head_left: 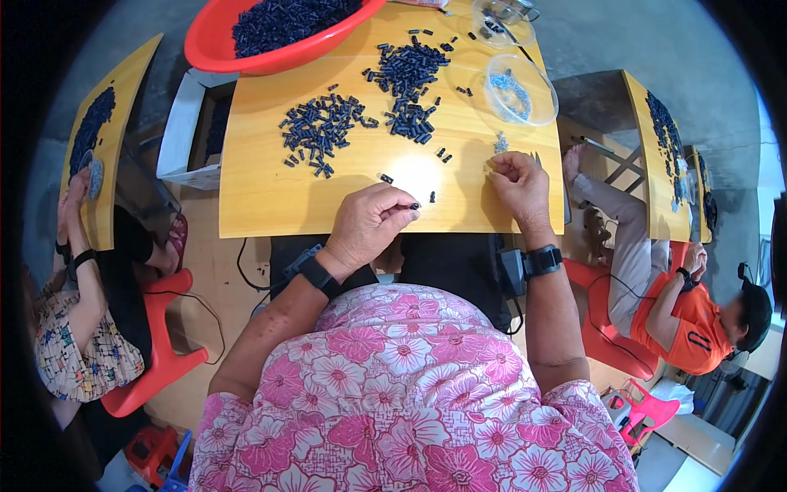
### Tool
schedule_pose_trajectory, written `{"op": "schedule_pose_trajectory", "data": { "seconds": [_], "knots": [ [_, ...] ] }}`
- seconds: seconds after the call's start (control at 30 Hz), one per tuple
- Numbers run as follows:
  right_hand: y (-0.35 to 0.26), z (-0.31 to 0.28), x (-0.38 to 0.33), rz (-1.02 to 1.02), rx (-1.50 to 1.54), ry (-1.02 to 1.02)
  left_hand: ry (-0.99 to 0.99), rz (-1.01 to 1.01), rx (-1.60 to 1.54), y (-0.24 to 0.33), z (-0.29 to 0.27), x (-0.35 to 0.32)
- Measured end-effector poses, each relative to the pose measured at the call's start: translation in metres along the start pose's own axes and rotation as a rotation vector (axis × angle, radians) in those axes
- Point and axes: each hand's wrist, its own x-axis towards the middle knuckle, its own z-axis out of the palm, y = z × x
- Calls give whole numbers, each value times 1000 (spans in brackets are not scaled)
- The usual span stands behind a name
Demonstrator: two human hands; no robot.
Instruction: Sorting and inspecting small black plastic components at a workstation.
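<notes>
Glossy yellow tabletop: left hand pinches small dark cylinder, right hand curled shut.

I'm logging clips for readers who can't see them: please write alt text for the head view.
Seated at a yellow wooden table, a person pinches a small dark cylindrical part in the left hand, while the right hand rests on the tabletop. Piles of small dark parts, a red plastic basin and clear plastic bowls lie beyond.

Grey concrete floor; yellow wooden tables; red plastic stools.
</notes>
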Motion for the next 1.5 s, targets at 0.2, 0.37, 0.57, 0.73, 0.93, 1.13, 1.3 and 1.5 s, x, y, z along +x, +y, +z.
{"op": "schedule_pose_trajectory", "data": {
  "seconds": [0.2, 0.37, 0.57, 0.73, 0.93, 1.13, 1.3, 1.5],
  "knots": [
    [-11, 7, 2, -160, -144, -3, -5, 0, 12, 2, -1, 0],
    [-18, 10, 5, -175, -241, -7, 2, 15, 5, 1, -1, -1],
    [-17, 10, 7, -172, -229, -16, 11, 29, -19, -1, 1, -1],
    [-27, 8, 7, -305, -398, -69, 13, 31, -8, -2, 2, 0],
    [-53, 13, 0, -475, -640, -136, 22, 17, -7, -2, 1, -1],
    [-45, 19, 0, -468, -668, -104, 26, 48, -19, -2, 1, -1],
    [-49, 12, -2, -525, -660, -161, 30, 48, 8, -6, 2, -1],
    [-30, 13, -3, -488, -452, -87, 30, 22, -52, -8, 3, -1]
  ]
}}
